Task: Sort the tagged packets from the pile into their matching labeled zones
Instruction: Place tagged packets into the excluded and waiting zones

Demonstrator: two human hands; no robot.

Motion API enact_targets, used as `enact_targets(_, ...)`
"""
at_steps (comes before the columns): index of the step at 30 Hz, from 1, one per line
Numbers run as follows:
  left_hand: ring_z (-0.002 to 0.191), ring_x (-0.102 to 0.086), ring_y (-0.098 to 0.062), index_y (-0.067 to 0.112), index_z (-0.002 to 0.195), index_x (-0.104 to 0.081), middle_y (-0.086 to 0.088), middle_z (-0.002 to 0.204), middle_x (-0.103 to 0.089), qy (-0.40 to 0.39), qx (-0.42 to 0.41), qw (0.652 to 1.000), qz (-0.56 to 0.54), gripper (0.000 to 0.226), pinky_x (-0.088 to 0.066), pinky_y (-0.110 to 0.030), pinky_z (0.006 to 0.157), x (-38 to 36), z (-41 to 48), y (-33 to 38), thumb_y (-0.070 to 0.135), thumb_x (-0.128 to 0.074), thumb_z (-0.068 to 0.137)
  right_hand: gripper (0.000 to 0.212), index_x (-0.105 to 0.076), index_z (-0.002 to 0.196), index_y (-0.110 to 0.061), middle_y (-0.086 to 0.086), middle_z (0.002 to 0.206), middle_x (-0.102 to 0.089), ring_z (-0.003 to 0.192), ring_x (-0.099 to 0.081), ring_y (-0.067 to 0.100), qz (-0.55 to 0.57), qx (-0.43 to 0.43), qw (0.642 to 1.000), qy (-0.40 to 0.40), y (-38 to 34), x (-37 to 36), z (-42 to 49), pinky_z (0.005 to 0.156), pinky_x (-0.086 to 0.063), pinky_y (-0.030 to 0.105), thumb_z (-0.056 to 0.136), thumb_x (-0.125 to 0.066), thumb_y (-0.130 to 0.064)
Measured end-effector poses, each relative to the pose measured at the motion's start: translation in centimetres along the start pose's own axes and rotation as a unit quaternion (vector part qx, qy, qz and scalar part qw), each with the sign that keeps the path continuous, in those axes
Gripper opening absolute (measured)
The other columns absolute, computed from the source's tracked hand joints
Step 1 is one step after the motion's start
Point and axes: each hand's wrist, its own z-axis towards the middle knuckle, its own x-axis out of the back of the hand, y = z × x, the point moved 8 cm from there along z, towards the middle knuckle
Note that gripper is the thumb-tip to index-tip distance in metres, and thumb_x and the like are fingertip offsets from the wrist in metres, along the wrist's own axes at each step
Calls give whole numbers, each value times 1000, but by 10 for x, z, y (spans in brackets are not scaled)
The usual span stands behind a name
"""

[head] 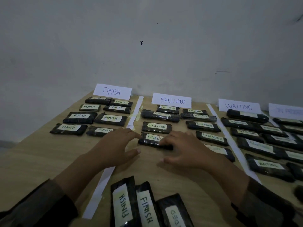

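A black packet tagged EXCLUDED point(151, 139) lies at the near end of the EXCLUDED zone's left column, under the EXCLUDED sign point(171, 100). My right hand point(183, 149) rests on its right end with fingers spread and nearly straight. My left hand point(117, 145) is spread beside the packet's left end, fingertips at its edge. The pile point(144, 205) lies near me at the bottom centre: two packets tagged FINISH and one whose tag ends in "DED". Several sorted packets fill the FINISH zone under the FINISH sign point(112, 91).
White tape strips point(100, 190) divide the wooden table point(41, 154) into zones. The WAITING sign point(239, 106) stands over several packets at right, and a further sign point(286, 110), partly cut off, marks a zone at the far right. A grey wall stands behind.
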Motion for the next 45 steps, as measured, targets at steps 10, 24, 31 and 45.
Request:
enact_targets(10,119,-44,2,37,122,-54,19,124,-53,-68,-68,991,-95,40,-38,-24,100,-17,-14,58,50,-60,85,69,-49,123,-42,-18,117,-43,107,-42,4,56,40,984,-163,-33,-24,-78,97,-32,30,65,-61,-77)
enact_targets(24,92,-59,-2,34,118,-59,16,104,-64,-135,-38,967,-213,47,-50,-28,86,-37,-20,89,58,-63,78,41,-53,88,-36,-7,97,-63,80,-58,6,285,-81,953,-66,7,-13,-83,66,-49,24,63,-84,-39)
enact_targets(31,85,-63,-1,35,120,-49,9,97,-69,-164,-40,937,-306,53,-47,-18,71,-44,-16,101,37,-77,75,45,-44,87,-16,9,87,-70,77,-70,24,460,-160,867,104,37,8,-88,65,-59,45,66,-84,-13)
enact_targets(45,77,-60,-3,33,103,-50,6,81,-67,-89,-40,935,-341,22,-47,-28,75,-26,3,89,19,-61,90,81,-48,125,-43,-26,127,-29,119,-36,-3,126,-43,987,91,23,11,-100,96,-40,23,53,-66,-73)
